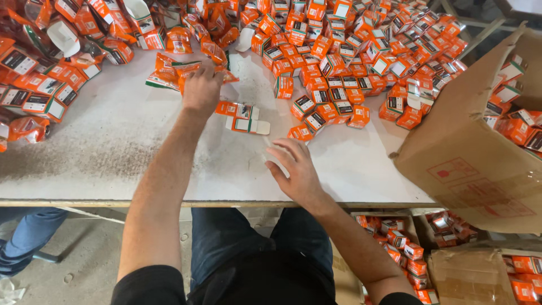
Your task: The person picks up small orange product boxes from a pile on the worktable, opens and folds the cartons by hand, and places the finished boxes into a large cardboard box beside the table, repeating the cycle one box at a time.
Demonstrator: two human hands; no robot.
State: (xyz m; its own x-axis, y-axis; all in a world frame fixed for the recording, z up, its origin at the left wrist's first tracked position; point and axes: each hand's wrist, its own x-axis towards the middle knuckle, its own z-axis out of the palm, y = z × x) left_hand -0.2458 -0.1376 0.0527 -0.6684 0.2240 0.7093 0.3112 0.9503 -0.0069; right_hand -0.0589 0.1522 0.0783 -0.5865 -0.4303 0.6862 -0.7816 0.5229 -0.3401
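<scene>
- head view: a white tabletop [113,141], flat and matt, with a grey dusty smear toward its near left edge, carries heaps of small orange cartons.
- head view: the folded boxes [344,62] are small cubes of glossy orange card with white and black panels, piled thick across the far right of the tabletop.
- head view: the flat cartons [45,85], not yet folded up, lie loose in a heap at far left, some showing white insides.
- head view: the left hand [201,87] reaches far forward, fingers curled down onto a crumpled orange and green flat pack [169,73]; whether it pinches the pack or only presses on it cannot be told.
- head view: just right of that hand lies an unfolded carton [244,117], orange with white flaps, flat on the tabletop.
- head view: the right hand [296,169] rests near the front edge, fingers spread and loosely bent, holding nothing, its fingertips touching the bare tabletop.
- head view: a brown corrugated cardboard box [463,164] stands tilted at right, its mouth holding more folded orange boxes.
- head view: under the tabletop, lower cardboard boxes [468,277] hold more of the same orange packs.
</scene>
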